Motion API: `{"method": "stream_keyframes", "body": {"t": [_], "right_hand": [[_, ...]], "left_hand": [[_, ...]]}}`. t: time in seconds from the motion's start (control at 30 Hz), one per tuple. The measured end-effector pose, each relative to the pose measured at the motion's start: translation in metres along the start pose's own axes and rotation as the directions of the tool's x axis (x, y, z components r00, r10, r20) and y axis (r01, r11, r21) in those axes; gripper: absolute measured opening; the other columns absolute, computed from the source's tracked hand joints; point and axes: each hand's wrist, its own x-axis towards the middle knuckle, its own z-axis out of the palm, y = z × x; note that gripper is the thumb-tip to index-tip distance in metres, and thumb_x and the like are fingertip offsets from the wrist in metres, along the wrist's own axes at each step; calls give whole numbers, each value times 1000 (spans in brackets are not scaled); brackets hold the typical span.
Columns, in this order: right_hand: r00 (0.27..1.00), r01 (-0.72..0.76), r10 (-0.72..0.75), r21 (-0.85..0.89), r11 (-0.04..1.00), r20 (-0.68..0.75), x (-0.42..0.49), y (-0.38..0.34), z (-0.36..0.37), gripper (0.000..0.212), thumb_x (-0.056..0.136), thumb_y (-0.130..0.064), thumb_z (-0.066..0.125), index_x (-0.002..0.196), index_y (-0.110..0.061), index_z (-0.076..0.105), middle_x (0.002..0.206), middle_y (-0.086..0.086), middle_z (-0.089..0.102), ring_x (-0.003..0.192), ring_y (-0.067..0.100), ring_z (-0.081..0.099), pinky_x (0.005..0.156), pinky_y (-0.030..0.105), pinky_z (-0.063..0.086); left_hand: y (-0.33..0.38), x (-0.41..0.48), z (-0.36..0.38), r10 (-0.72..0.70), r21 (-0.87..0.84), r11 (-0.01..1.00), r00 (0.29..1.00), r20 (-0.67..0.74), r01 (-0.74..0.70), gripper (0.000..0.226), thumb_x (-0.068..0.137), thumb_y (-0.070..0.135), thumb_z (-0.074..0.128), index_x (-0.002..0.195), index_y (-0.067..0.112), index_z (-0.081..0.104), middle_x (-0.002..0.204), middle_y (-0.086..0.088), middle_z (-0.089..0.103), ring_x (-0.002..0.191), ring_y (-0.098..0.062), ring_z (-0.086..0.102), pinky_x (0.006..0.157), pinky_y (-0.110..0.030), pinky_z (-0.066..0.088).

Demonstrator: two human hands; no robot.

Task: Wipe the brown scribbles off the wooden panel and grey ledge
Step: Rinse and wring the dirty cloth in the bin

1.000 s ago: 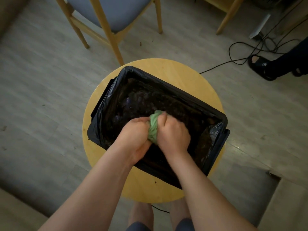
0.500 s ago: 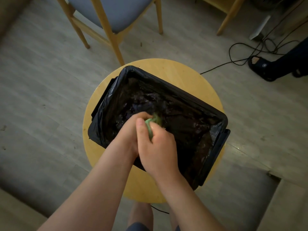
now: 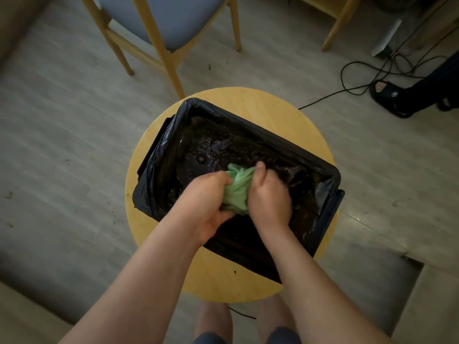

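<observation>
A crumpled green cloth (image 3: 237, 188) is bunched between both my hands above a rectangular basin (image 3: 330, 175) lined with a black plastic bag and filled with dark, wet-looking liquid. My left hand (image 3: 210, 203) grips the cloth's left side with curled fingers. My right hand (image 3: 269, 194) grips its right side, thumb up over the top. The basin stands on a round wooden stool (image 3: 260, 103). No wooden panel or scribbles appear in view.
A wooden chair with a grey seat (image 3: 164, 18) stands behind the stool. Black cables (image 3: 357, 70) trail over the floor at the right, near another person's sandalled foot (image 3: 387, 93). A grey ledge edge (image 3: 432, 276) shows at lower right. My bare legs (image 3: 213, 321) are below the stool.
My hands have twisted apart again: the right hand moved from over the left back to the right side, and more of the green cloth shows between them.
</observation>
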Motion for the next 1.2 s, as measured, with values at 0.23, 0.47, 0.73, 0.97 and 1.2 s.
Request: {"method": "stream_keyframes", "body": {"t": [0.23,0.47,0.73,0.97,1.2], "right_hand": [[964,-165,117,195,967,238,-21,-5,2,35,109,-33,42,131,-11,56,128,13,61,113,32,61,86,36,49],[876,195,-366,464,864,314,-67,-26,-23,38,109,-38,47,76,-22,53,68,-4,54,61,9,55,55,34,45],[925,-17,-112,334,942,363,-36,-8,-20,38,101,-59,48,124,-30,43,134,-7,31,110,10,56,74,15,51],[904,69,-253,467,882,344,-41,-10,-24,40,100,-60,52,130,-34,58,118,-13,66,103,1,66,81,26,60],[817,546,-575,258,797,46,-42,-12,-27,25,106,-28,50,128,-17,55,123,-3,59,113,4,57,90,17,50]], "left_hand": [[1,-1,2,81,246,969,976,-203,-30,61,88,47,60,145,35,41,142,-2,46,114,-30,56,88,-54,58],[0,10,-8,-57,48,997,998,-24,58,13,92,16,63,81,10,65,66,-4,62,57,-19,63,60,-34,52],[1,1,-9,-53,26,998,998,-45,54,32,101,19,47,106,5,75,95,-15,79,83,-30,78,73,-43,63],[11,2,-11,-194,-16,981,978,73,196,37,92,43,54,97,13,73,95,-14,77,78,-31,75,75,-48,60],[16,-2,-5,-196,77,980,960,201,184,28,92,34,52,84,15,70,85,-9,73,70,-26,72,72,-43,59]]}}
